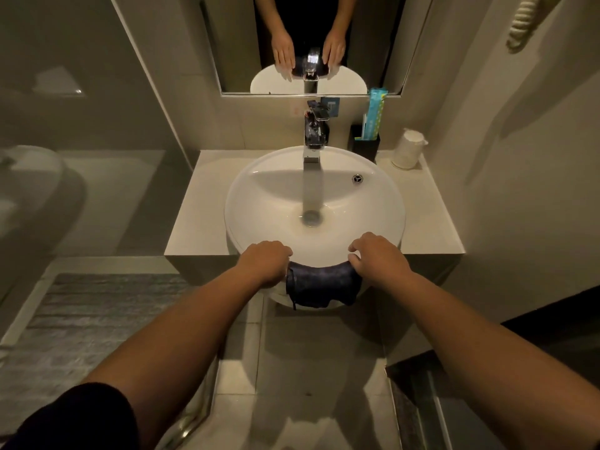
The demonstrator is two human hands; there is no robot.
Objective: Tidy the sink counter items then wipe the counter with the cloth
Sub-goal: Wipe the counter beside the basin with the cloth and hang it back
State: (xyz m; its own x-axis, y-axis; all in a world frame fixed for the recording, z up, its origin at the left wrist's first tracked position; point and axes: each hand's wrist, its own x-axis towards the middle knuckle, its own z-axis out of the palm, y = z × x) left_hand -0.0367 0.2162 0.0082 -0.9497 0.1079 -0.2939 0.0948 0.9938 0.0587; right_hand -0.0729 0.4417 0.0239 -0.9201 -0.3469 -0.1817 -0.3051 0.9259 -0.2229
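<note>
Head view: a dark cloth (pixel 323 285) is draping over the near rim of the round white sink (pixel 259 190), at 6 o'clock of the drain. Left hand (pixel 264 261) is resting at its left end, right hand (pixel 378 258) at its right end, fingers of both curling down against the rim and cloth; whether they are pinching it cannot be told. A black holder (pixel 365 146) and white cups (pixel 407 149) are standing on the counter (pixel 198 216) at 1 o'clock.

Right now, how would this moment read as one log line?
left hand: on cloth | right hand: on cloth | cloth: draped over basin front rim
</note>
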